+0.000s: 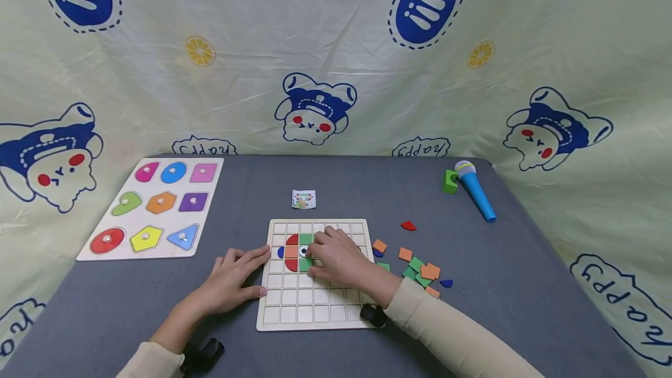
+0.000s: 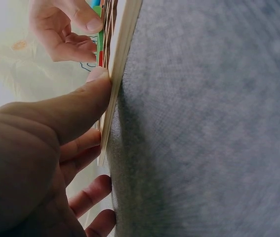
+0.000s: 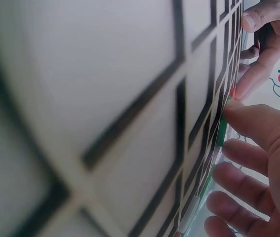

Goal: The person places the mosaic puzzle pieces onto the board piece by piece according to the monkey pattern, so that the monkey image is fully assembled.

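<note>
A white grid board (image 1: 294, 314) lies on the table with a small design of tiles: red quarter-rounds (image 1: 291, 265), an orange square (image 1: 291, 251), green tiles (image 1: 305, 239), an eye tile (image 1: 303, 251) and a blue half-round (image 1: 280, 252). My right hand (image 1: 338, 258) reaches over the board. In the right wrist view its thumb and index finger are at either end of a green tile (image 3: 222, 131), pinching it close to the board; the other fingers hang loosely bent. My left hand (image 1: 233, 279) rests at the board's left edge, fingers extended, its thumb (image 2: 88, 101) against the rim.
Right of the board lie loose orange (image 1: 405, 254), green (image 1: 416, 264) and blue (image 1: 446, 283) tiles and a red piece (image 1: 408, 226). Behind them are a green block (image 1: 450, 182) and a toy microphone (image 1: 476, 194). A shape puzzle (image 1: 175, 238) sits at left, a small picture card (image 1: 304, 199) behind the board.
</note>
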Action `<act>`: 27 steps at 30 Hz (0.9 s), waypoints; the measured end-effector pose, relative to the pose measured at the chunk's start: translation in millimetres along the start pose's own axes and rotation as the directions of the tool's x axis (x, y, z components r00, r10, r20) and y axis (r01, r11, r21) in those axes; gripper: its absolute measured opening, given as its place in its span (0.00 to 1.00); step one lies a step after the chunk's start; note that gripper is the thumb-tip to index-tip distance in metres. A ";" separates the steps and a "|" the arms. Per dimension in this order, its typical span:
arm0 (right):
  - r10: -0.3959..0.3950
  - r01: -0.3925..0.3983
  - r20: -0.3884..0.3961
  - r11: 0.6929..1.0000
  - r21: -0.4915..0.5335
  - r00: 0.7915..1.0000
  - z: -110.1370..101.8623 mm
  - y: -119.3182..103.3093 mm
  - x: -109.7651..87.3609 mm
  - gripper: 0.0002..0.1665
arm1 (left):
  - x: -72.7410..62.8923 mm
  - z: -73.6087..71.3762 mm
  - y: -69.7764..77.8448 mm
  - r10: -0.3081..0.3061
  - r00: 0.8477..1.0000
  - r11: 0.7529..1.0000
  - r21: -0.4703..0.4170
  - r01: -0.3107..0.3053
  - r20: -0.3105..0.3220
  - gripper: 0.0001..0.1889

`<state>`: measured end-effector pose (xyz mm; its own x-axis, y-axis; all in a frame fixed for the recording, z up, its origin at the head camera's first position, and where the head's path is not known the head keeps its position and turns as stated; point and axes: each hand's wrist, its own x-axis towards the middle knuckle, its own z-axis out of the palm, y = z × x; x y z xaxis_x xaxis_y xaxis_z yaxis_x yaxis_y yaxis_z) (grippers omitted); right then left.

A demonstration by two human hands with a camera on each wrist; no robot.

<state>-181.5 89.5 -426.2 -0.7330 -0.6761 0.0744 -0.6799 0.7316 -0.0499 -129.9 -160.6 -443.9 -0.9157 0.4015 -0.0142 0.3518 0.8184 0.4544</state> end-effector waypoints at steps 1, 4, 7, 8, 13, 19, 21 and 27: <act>0.005 -0.005 0.007 1.000 0.002 1.000 0.2 -0.2 0.0 0.15 | 0.1 0.1 -0.3 0.001 1.000 1.000 0.001 -0.001 0.000 0.37; 0.015 -0.015 0.024 1.000 0.007 1.000 0.1 -0.5 -0.1 0.18 | -0.1 -0.3 -0.4 0.001 1.000 1.000 -0.001 -0.001 0.001 0.37; 0.018 -0.018 0.030 1.000 0.009 0.999 -0.2 -0.8 -0.4 0.20 | -0.4 0.0 -0.9 0.001 1.000 1.000 -0.003 -0.001 0.001 0.37; 0.017 -0.017 0.031 1.000 0.009 0.999 -0.3 -0.7 -0.5 0.20 | -0.5 -0.3 -0.8 0.002 1.000 1.000 -0.005 -0.002 0.000 0.37; 0.017 -0.017 0.022 1.000 0.011 1.000 0.4 0.2 -1.0 0.20 | -0.6 -1.1 -0.3 0.001 1.000 1.000 -0.001 -0.001 -0.007 0.37; 0.008 -0.008 0.010 1.000 0.026 1.000 0.4 0.8 -1.3 0.20 | -0.6 -1.5 1.6 -0.010 1.000 1.000 -0.004 0.010 0.002 0.37; 0.005 -0.005 0.004 1.000 0.029 1.000 0.2 1.1 -1.3 0.19 | -0.5 -1.2 1.1 -0.014 1.000 1.000 -0.006 0.014 0.004 0.37; 0.008 -0.008 -0.017 1.000 0.028 1.000 1.9 2.6 -1.6 0.17 | -0.7 -0.9 0.4 -0.003 1.000 1.000 -0.003 0.003 -0.003 0.37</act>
<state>-182.1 92.3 -428.3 -0.7380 -0.6687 0.0910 -0.6747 0.7340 -0.0779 -129.3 -160.9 -442.9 -0.9173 0.3979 -0.0126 0.3486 0.8181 0.4574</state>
